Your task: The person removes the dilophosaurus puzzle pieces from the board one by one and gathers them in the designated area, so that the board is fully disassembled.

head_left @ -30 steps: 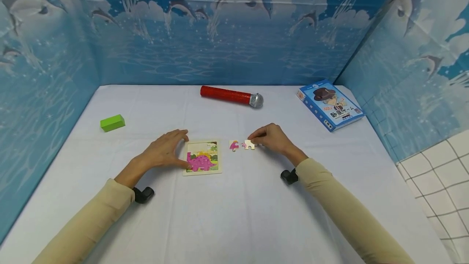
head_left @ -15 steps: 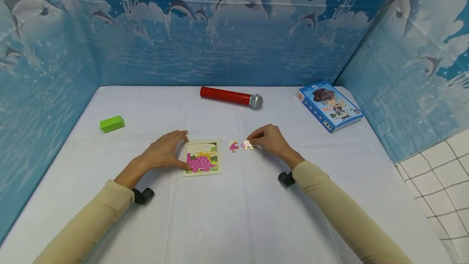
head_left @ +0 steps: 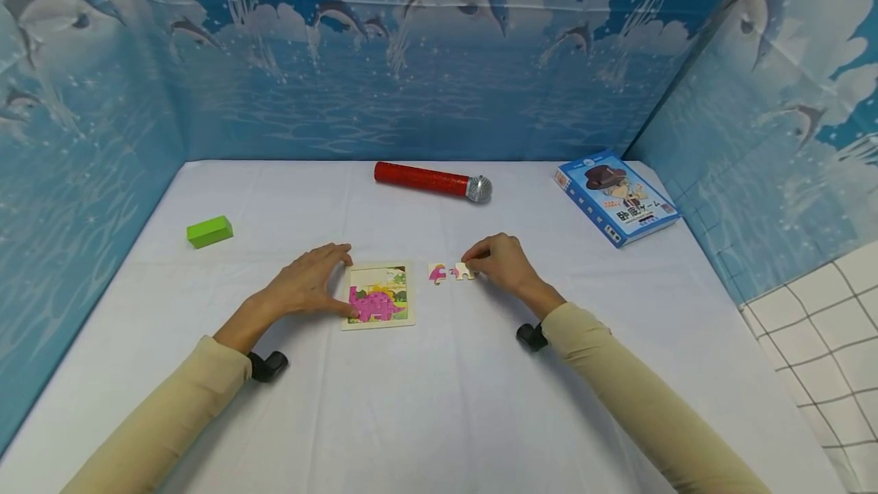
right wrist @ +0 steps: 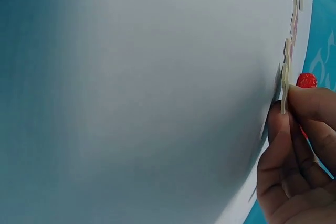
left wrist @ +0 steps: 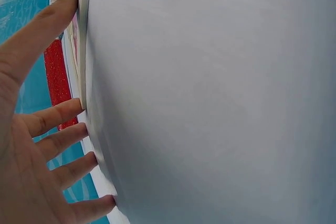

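A square wooden jigsaw puzzle (head_left: 380, 325) with a pink dinosaur picture lies on the white table; its upper left part shows bare board. My left hand (head_left: 298, 284) is spread along its left side, thumb on the lower left corner and index fingertip touching the upper left, as the left wrist view also shows. To the right, my right hand (head_left: 506, 264) pinches a pale puzzle piece (right wrist: 285, 87) between thumb and index finger. Just left of it lies a small pink-marked piece (head_left: 453, 272), partly hidden. A pink puzzle piece (head_left: 437, 274) rests between that and the board.
Behind the puzzle lies a red toy microphone (head_left: 421, 178) with a silver head. A blue game box (head_left: 617, 197) sits at the back right, a green block (head_left: 209, 232) at the left. Dolphin-printed curtains (head_left: 439, 97) enclose the table's back and sides.
My right hand has shifted slightly left with the pinched puzzle piece, toward the small pink-marked piece. The left hand and the puzzle board stay in place.
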### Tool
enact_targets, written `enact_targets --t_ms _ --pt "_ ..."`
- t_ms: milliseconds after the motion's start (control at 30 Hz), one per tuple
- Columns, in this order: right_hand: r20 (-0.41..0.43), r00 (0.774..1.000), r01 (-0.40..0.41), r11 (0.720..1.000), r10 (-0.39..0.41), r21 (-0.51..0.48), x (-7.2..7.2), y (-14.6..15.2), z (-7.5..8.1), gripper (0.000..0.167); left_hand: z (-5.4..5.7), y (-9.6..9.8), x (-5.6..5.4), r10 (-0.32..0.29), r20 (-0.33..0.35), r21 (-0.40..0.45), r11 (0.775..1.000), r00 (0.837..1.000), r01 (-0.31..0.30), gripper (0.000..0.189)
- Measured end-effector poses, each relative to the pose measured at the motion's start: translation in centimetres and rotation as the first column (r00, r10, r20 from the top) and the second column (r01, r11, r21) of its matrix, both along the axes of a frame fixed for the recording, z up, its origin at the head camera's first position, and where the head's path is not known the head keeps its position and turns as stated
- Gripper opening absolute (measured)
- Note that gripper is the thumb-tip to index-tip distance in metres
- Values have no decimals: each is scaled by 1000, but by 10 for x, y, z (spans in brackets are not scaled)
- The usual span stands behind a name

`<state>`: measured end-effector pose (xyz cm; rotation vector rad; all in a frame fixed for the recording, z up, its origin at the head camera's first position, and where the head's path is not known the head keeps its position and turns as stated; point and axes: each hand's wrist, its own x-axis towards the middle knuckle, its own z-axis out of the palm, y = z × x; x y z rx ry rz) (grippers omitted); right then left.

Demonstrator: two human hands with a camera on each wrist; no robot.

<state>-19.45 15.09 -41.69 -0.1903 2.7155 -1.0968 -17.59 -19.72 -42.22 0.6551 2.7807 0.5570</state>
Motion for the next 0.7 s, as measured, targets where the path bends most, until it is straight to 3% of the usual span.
enact_targets --t_ms 700 --pt "-64 996 -51 995 57 90 1 -4 3 8 1 0 1 1 -7 1 1000 1000 -1 79"
